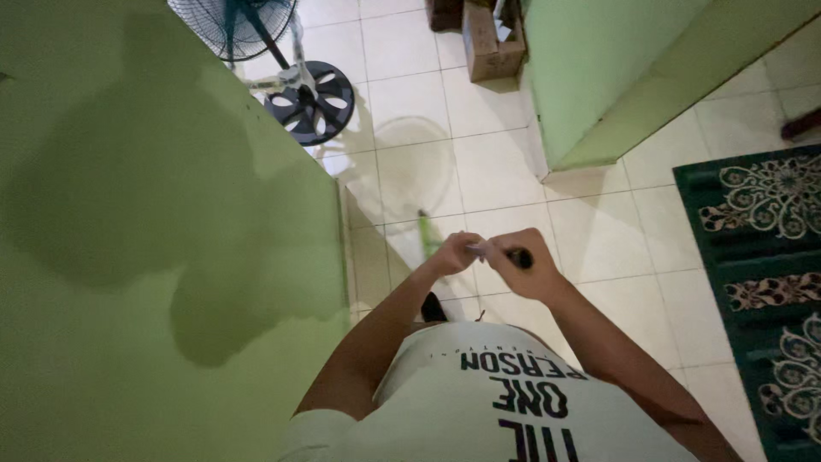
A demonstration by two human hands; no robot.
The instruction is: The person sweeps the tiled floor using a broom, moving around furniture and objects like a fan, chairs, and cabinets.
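Observation:
My two hands meet in front of my chest over the white tiled floor. My right hand (526,269) is closed around the black handle (520,257) of a thin tool. My left hand (453,253) pinches the tool's pale shaft just beside it. A blurred green end (425,233) sticks out past my left hand toward the floor. Close on my left is a green wall (103,359) with a large darker patch (171,197) on it.
A standing fan with a round black base (310,103) stands by the wall ahead. A cardboard box (492,41) sits further back. Another green wall corner (599,85) juts in at upper right. A dark green patterned rug (761,274) lies to the right.

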